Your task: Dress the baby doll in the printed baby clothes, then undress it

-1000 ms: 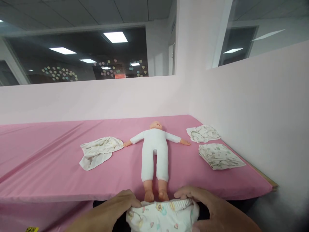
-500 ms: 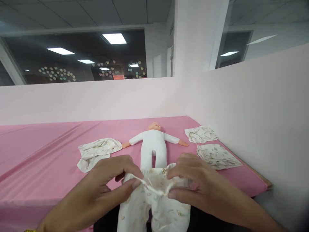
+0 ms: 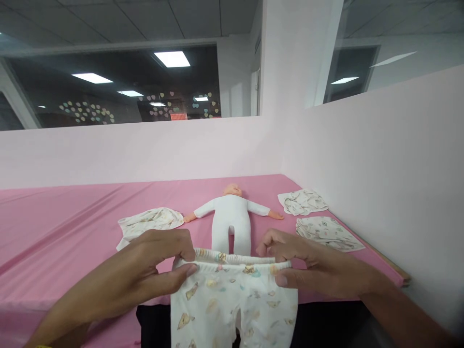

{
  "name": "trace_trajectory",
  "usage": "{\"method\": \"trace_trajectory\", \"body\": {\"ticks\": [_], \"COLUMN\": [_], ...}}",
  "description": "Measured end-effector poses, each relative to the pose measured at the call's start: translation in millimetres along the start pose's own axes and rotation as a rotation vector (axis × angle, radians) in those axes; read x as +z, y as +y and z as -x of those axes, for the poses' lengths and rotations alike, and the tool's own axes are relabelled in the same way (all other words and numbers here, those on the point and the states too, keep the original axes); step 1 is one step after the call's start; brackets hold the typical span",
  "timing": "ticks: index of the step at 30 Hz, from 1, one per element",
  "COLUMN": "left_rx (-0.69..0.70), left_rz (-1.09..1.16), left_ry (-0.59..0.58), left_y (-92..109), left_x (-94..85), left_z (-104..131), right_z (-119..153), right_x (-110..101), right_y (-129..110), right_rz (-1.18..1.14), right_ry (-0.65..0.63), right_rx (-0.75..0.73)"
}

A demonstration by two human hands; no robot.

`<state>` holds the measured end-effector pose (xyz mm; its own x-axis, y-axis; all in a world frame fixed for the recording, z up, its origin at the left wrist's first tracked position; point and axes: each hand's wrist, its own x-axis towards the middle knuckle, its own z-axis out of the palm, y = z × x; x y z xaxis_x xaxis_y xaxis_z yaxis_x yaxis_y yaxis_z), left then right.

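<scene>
A pair of white baby pants (image 3: 232, 295) with a small printed pattern hangs in front of me at the table's near edge. My left hand (image 3: 152, 270) pinches the elastic waistband at its left end. At the waistband's right end, my right hand (image 3: 304, 266) grips with thumb and fingers. The waist stands stretched wide between both hands, and the lower legs run out of view. Just beyond lies a baby doll (image 3: 231, 220) in a white suit, on its back, arms spread; its feet are hidden behind the pants.
Pink cloth covers the table (image 3: 72, 232). Left of the doll lies a patterned white garment (image 3: 150, 220), partly behind my left hand. Two more patterned cloths, a crumpled one (image 3: 303, 201) and a folded one (image 3: 326, 233), lie at the right edge beside the wall (image 3: 391, 169).
My hands have moved apart, drawing the bunched waistband out wide and straight. The pants' front now faces me flatter. The doll and the other cloths have stayed put.
</scene>
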<state>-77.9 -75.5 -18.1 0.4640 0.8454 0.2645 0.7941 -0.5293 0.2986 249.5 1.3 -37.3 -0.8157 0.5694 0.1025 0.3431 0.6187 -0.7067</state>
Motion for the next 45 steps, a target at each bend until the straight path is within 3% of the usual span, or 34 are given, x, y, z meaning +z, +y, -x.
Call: {"method": "trace_trajectory", "body": {"ticks": [6, 10, 16, 20, 26, 32, 37, 40, 45], "left_rx": [0.041, 0.001, 0.035, 0.032, -0.099, -0.133, -0.310, -0.335, -0.381], "left_rz": [0.065, 0.057, 0.052, 0.153, 0.293, 0.422, 0.826, 0.998, 1.001], "left_ry": [-0.050, 0.053, 0.185, 0.248, 0.246, 0.351, 0.440, 0.394, 0.233], "left_y": [-3, -6, -4, 0, -10, -11, 7, 24, 51], "left_x": [-6.9, -8.4, -8.2, -5.4, 4.1, 6.0, 16.3, 26.3, 46.2], "left_z": [-9, -11, -12, -13, -14, -18, -29, -34, -28], "right_z": [-2, 0, -1, -3, -7, -11, -13, -10, -8], "right_x": [-2, -3, -4, -5, -1, 2, 18, 29, 44], "right_y": [-10, -12, -7, -5, -12, -10, -24, -40, -50], "right_rz": [0.063, 0.087, -0.109, -0.265, -0.322, -0.399, -0.472, -0.512, -0.594], "right_ry": [0.217, 0.326, 0.291, 0.363, 0.428, 0.487, 0.621, 0.590, 0.356], "right_rx": [0.009, 0.025, -0.041, -0.054, 0.015, 0.051, 0.259, 0.308, 0.288]}}
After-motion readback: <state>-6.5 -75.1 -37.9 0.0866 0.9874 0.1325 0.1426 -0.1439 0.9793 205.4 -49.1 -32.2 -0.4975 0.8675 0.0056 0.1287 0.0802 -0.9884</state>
